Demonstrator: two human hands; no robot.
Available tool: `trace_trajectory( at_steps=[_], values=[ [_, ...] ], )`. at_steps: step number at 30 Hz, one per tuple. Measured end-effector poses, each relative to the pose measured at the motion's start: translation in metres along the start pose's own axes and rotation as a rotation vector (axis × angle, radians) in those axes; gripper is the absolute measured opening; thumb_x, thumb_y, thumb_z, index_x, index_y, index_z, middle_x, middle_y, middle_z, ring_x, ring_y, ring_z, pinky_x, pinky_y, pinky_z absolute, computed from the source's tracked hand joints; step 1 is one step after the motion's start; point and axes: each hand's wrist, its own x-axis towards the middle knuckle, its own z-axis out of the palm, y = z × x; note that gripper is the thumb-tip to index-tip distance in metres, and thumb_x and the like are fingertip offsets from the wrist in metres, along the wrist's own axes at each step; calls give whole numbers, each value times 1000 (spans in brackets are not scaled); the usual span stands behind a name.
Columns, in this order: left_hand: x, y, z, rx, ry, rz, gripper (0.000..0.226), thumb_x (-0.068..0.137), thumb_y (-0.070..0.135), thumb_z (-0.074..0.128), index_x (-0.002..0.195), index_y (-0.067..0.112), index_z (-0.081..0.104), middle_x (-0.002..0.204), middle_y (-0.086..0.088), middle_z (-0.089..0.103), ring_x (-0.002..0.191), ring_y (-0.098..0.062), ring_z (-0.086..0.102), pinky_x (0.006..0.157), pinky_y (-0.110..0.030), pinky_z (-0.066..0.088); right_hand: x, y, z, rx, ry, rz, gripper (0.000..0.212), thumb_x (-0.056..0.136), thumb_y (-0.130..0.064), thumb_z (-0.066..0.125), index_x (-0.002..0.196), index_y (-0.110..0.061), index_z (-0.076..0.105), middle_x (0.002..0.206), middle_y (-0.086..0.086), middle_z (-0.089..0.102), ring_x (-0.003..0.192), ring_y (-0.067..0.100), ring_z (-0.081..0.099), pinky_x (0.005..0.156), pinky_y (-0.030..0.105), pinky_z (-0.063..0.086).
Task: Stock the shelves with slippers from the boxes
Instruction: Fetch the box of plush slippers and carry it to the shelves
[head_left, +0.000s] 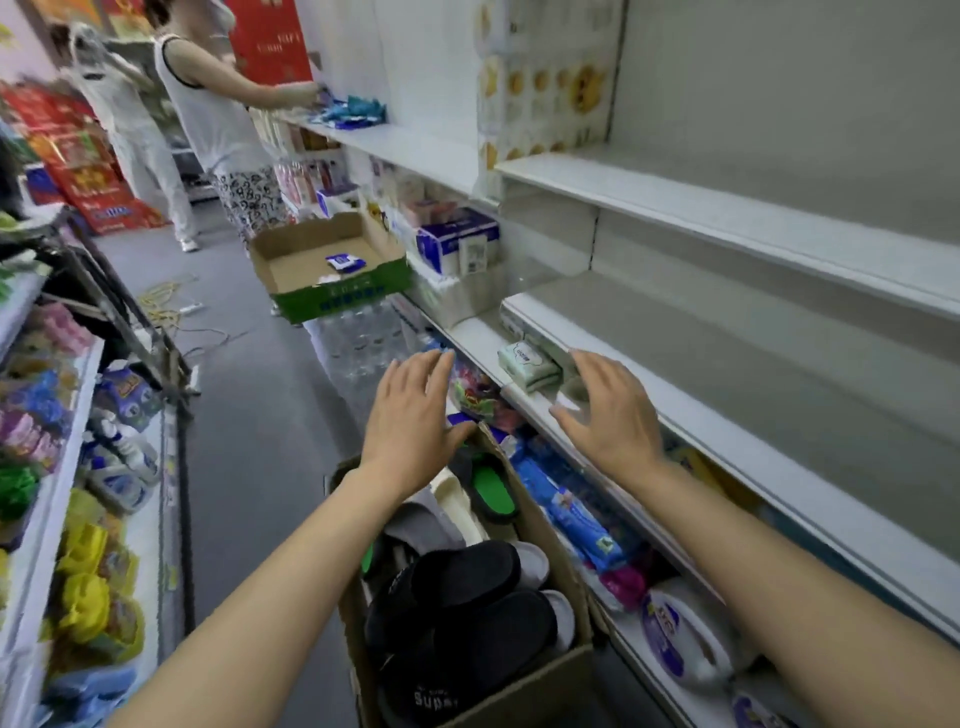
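Note:
A brown cardboard box (540, 519) stands on the floor below me, holding several slippers: black ones (467, 613) at the near end, grey and cream ones in the middle, a green-soled one (493, 491) at the far end. My left hand (415, 415) hovers open above the box's far end, fingers spread, holding nothing. My right hand (608, 415) is open too, over the front edge of the white middle shelf (727, 364), which is mostly bare. Pale green tissue packs (527, 361) lie on that shelf just beyond my right fingers.
Another open cardboard box (327, 265) sits on bottled water further down the aisle. Two people (218, 119) stand at the far shelves. Packaged goods (582, 525) fill the low shelf on the right. A rack of colourful items (62, 467) lines the left side. Cables lie on the floor.

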Motion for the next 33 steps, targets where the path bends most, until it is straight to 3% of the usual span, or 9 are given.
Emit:
trace_trajectory(
  at_steps=[6, 15, 23, 33],
  values=[
    [5, 81, -42, -30, 41, 241, 82, 80, 42, 73, 147, 9, 40, 145, -10, 47, 135, -30, 43, 118, -46, 29, -53, 20, -89, -124, 82, 134, 67, 83, -29, 73, 139, -3, 49, 137, 17, 55, 125, 34, 52, 108, 44, 36],
    [-34, 250, -78, -171, 53, 560, 77, 82, 36, 72, 146, 7, 42, 142, -11, 52, 127, -32, 50, 107, -44, 39, -190, 66, -227, -281, 166, 377, 67, 84, -27, 70, 143, -5, 45, 144, 14, 49, 133, 32, 45, 113, 41, 31],
    [-110, 434, -119, -363, 13, 919, 72, 93, 37, 60, 153, 11, 31, 151, -8, 43, 132, -31, 44, 107, -40, 37, -367, 84, -352, -489, 222, 678, 67, 86, -21, 64, 146, -5, 38, 150, 12, 42, 138, 29, 37, 115, 34, 24],
    [-222, 613, -141, -497, -36, 1354, 68, 96, 37, 57, 154, 12, 29, 152, -10, 41, 135, -32, 39, 113, -42, 30, -554, 63, -441, -670, 372, 1101, 66, 85, -20, 68, 141, 2, 43, 141, 21, 50, 129, 36, 47, 109, 43, 36]
  ],
)
